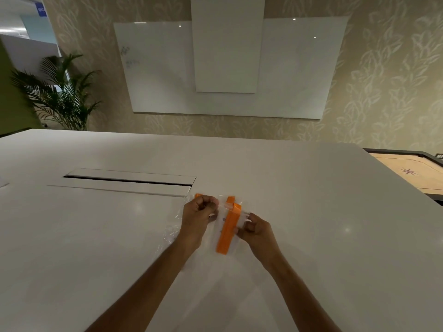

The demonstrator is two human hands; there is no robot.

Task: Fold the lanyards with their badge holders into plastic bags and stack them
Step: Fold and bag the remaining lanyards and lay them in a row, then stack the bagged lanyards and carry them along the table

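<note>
A folded orange lanyard (226, 232) lies inside a clear plastic bag (221, 248) on the white table (299, 212). My left hand (197, 218) pinches the bag's top left part, fingers closed. My right hand (255, 230) grips the bag's right edge beside the lanyard. A second bit of orange (198, 195) shows just beyond my left hand, under more clear plastic (173, 232) that spreads out to the left. The badge holder itself is hard to make out through the plastic.
A long cable slot with a raised flap (129, 179) runs across the table to the left of my hands. A carrom board (412, 173) stands off the table's right edge. A potted palm (60, 92) and whiteboards (225, 68) stand at the far wall.
</note>
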